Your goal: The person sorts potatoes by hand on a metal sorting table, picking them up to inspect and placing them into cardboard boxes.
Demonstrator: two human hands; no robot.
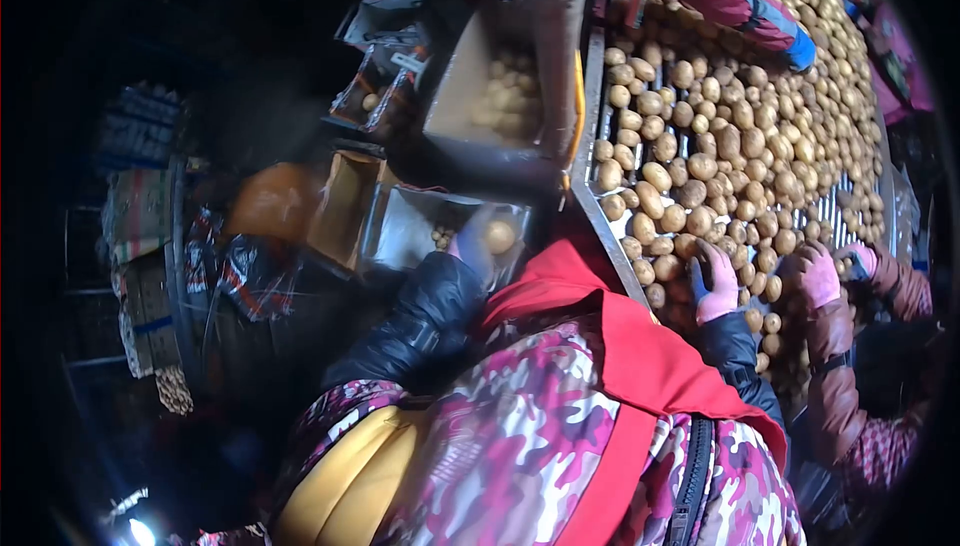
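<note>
My left hand, in a pinkish-blue glove and blurred by motion, is over a white-lined box to my left. A round potato is against its palm side, with the fingers beside it. My right hand, in a pink and blue glove, reaches onto the near edge of the sorting table among many potatoes. Its thumb and fingers are apart, right at the nearest potatoes. Small potatoes lie in the box under my left hand.
A larger carton of potatoes and an open brown box stand at left. A metal rim edges the table; a post rises beside it. A co-worker's gloved hands work at right; another's blue-gloved hand reaches across the far side.
</note>
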